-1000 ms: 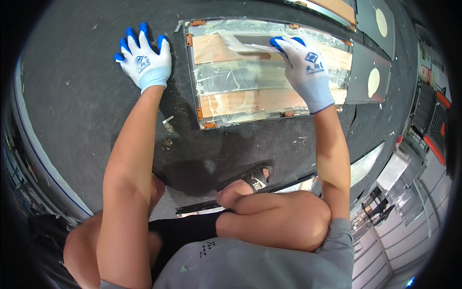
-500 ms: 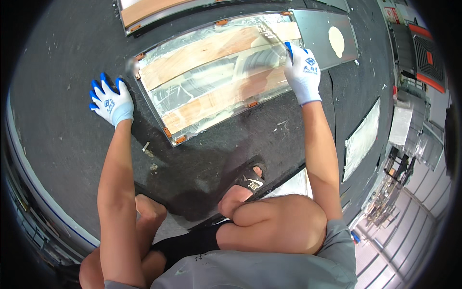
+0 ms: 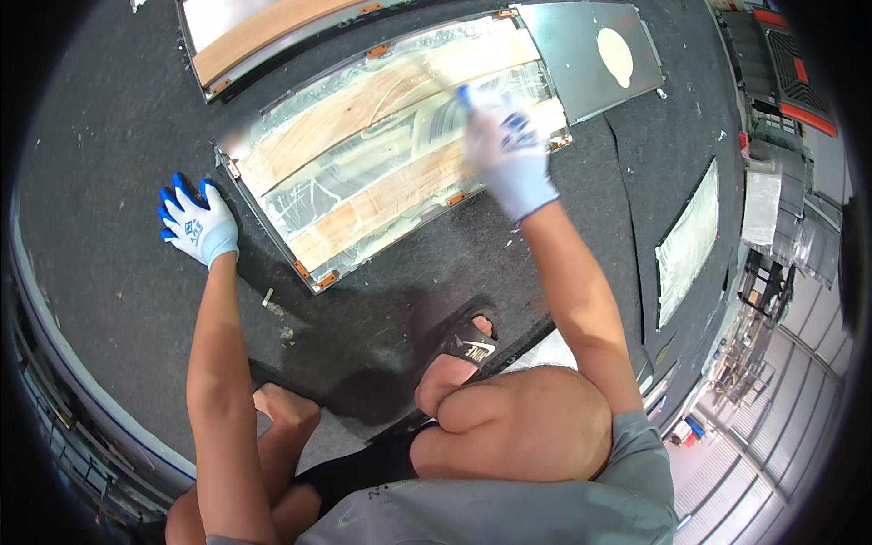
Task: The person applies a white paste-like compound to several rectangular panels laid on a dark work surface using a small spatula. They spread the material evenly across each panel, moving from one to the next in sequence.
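My left hand (image 3: 199, 222), in a white glove with blue fingertips, rests open on the dark floor beside a framed panel. Two pale wooden boards (image 3: 350, 218) lie lengthwise in this panel, with a grey strip between them. Streaky, cream-coloured paste (image 3: 422, 132) is smeared over much of it. Over the panel's right half my gloved right hand (image 3: 509, 145) is closed round a spreader (image 3: 438, 73). Motion blurs both, so the tool's exact shape and its contact with the paste cannot be made out. Orange corner pieces (image 3: 327, 279) sit along the panel's edges.
A grey sheet (image 3: 586, 45) with a puddle of cream paste (image 3: 615, 59) adjoins the panel's right end. Beyond the panel lies another framed panel (image 3: 272, 41). A whitish sheet (image 3: 688, 241) is on the floor at right. My sandalled foot (image 3: 468, 350) is near the panel's close edge.
My right hand has swept left across the panel with the spreader. The panel and floor appear shifted slightly left in view. My left hand stays spread on the floor.
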`<move>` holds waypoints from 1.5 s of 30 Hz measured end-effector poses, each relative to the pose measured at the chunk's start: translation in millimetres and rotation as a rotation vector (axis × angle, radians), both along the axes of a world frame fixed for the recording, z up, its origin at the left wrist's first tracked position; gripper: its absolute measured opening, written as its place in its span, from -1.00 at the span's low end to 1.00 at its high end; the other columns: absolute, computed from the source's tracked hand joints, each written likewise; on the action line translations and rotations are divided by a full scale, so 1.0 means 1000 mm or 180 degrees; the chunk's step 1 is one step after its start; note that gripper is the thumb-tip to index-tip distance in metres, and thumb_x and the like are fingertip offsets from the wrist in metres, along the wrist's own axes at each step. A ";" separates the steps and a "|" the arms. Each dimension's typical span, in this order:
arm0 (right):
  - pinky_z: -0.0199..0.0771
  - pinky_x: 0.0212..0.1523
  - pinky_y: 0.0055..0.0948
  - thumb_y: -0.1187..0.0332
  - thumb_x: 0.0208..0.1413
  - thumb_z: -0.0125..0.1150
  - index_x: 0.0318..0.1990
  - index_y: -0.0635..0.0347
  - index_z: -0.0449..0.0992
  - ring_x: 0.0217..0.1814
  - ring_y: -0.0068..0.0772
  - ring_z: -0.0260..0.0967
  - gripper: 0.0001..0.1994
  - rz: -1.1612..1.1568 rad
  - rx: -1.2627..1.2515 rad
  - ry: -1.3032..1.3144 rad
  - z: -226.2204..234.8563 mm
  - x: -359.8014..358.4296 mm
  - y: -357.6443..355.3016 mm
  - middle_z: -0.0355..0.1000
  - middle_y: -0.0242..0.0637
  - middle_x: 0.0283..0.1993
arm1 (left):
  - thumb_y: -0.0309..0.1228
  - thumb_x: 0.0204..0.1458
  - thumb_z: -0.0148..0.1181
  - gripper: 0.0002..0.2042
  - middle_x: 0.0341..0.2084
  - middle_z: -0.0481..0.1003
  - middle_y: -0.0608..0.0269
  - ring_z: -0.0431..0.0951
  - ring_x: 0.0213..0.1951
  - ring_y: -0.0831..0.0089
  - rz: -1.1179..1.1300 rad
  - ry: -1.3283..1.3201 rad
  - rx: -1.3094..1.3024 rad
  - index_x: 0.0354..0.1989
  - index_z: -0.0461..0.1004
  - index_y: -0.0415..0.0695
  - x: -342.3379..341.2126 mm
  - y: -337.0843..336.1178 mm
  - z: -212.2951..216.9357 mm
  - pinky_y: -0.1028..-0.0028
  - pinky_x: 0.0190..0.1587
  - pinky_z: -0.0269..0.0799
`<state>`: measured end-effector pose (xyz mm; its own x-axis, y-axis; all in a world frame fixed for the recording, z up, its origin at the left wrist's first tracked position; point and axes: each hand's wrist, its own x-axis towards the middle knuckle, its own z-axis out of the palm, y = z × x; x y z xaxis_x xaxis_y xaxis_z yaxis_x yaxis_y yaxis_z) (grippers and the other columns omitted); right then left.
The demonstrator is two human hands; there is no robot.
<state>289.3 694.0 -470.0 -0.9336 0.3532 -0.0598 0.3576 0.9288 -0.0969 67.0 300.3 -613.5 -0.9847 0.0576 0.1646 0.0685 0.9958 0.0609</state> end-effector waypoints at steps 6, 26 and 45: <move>0.61 -0.13 -0.06 0.40 0.28 0.16 0.01 0.17 0.59 -0.10 0.00 0.58 -0.79 -0.0089 0.0610 0.0318 -0.012 -0.010 0.013 0.62 -0.06 -0.13 | 0.09 0.37 -0.04 -0.36 0.60 0.08 0.08 -0.01 0.61 -0.03 0.0053 -0.0033 -0.0053 0.58 0.19 0.21 0.000 0.001 0.002 -0.21 0.59 -0.27; 0.54 0.23 -0.17 0.51 0.07 0.30 0.06 0.01 0.67 0.26 -0.12 0.50 -0.63 0.1106 -0.0247 0.0502 -0.015 0.062 0.011 0.60 -0.32 0.16 | 0.10 0.37 -0.03 -0.36 0.60 0.08 0.07 -0.01 0.61 -0.01 -0.0009 -0.0025 -0.0006 0.58 0.19 0.18 0.000 0.001 0.004 -0.20 0.60 -0.25; 0.45 0.30 -0.13 0.53 0.09 0.29 -0.01 0.01 0.71 0.20 -0.14 0.53 -0.68 0.0653 0.0077 0.0951 -0.027 0.055 0.118 0.67 -0.32 0.02 | 0.13 0.37 -0.05 -0.36 0.60 0.11 0.16 0.05 0.59 0.02 -0.0045 0.0102 -0.0094 0.57 0.21 0.22 -0.005 -0.009 -0.007 -0.19 0.58 -0.19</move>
<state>344.0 812.1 -497.3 -0.9602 0.1548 0.2323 0.1229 0.9816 -0.1463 62.0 291.1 -620.9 -0.9780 0.0768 0.1940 0.0840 0.9960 0.0290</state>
